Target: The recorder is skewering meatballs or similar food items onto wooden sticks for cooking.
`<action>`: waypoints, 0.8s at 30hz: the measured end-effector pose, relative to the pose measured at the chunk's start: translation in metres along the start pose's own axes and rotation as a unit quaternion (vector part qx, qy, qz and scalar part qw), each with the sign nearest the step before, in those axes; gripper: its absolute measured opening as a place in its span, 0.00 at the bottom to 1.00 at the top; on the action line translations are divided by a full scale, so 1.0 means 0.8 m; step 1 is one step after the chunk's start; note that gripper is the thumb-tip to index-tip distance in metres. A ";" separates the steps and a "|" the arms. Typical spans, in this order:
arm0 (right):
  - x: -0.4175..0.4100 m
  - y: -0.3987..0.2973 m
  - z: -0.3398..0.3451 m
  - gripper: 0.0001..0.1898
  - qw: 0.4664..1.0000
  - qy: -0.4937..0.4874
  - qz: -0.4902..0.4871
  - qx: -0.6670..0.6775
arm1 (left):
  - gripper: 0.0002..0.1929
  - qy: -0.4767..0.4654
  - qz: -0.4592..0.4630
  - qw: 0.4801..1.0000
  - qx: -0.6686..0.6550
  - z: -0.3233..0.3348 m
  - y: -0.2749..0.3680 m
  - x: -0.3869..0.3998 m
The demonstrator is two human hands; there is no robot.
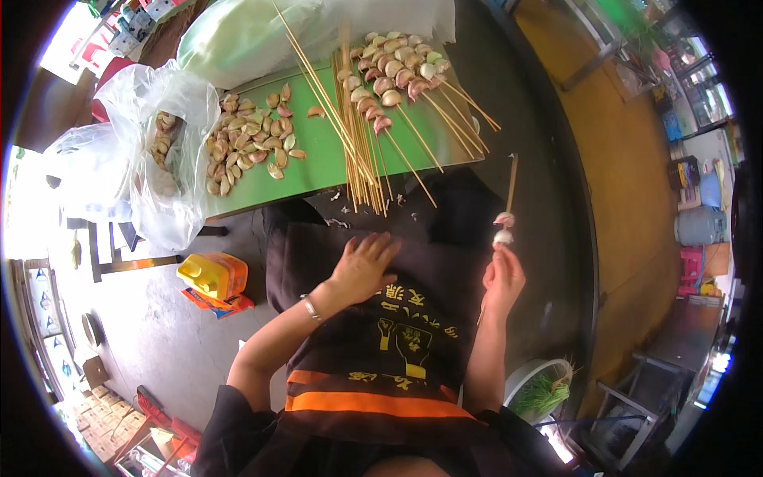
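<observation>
My right hand point(503, 283) grips a bamboo skewer point(512, 185) at the right of my lap. Two garlic cloves point(504, 229) are threaded on it just above my fingertips. My left hand point(365, 268), with a bracelet at the wrist, lies palm down over my dark apron point(334, 352) and holds nothing. Ahead stands a green table point(322, 161). On its left side is a pile of loose garlic cloves point(247, 137). A bundle of bare bamboo skewers point(360, 167) overhangs its near edge, and several loaded garlic skewers point(399, 68) lie to the right.
A clear plastic bag point(179, 101) holding garlic sits at the table's left, with a larger plastic bag point(250, 42) behind. On the floor are a yellow container point(208, 274) at left and a basin point(524, 372) of green stalks point(542, 393) at right. Peel scraps point(338, 223) lie below the table edge.
</observation>
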State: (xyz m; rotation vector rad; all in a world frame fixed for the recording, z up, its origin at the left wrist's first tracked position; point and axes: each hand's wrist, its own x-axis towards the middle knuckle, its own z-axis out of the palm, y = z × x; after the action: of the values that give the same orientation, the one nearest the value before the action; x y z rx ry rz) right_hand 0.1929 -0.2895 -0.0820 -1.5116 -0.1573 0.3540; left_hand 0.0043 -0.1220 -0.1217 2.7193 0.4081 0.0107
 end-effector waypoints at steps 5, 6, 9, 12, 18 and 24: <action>-0.025 0.032 -0.015 0.09 0.985 -0.080 0.142 -0.064 | 0.35 -0.147 -0.029 0.988 0.030 0.071 -0.005 -0.024; -0.026 0.043 -0.014 0.10 0.981 -0.107 0.122 -0.102 | 0.36 -0.121 -0.072 0.989 -0.052 0.060 -0.011 -0.015; -0.029 0.053 0.017 0.11 0.970 -0.151 0.157 -0.103 | 0.37 0.086 -0.258 0.882 -0.385 0.031 -0.031 0.015; -0.047 0.096 0.055 0.10 0.944 -0.236 0.151 -0.177 | 0.39 0.061 -0.144 0.834 -0.530 0.062 -0.030 0.008; -0.114 0.107 0.071 0.09 0.915 -0.333 0.152 -0.171 | 0.44 -0.074 -0.094 0.760 -0.639 0.055 -0.016 -0.021; -0.103 0.095 0.083 0.10 0.926 -0.318 0.172 -0.112 | 0.37 -0.032 -0.100 0.742 -0.662 0.037 -0.023 -0.015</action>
State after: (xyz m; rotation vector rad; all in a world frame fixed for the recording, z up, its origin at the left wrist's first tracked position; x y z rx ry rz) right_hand 0.0849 -0.2516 -0.1438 -1.6015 -0.4596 1.1414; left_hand -0.0104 -0.1203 -0.1553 1.2410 0.4222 0.1053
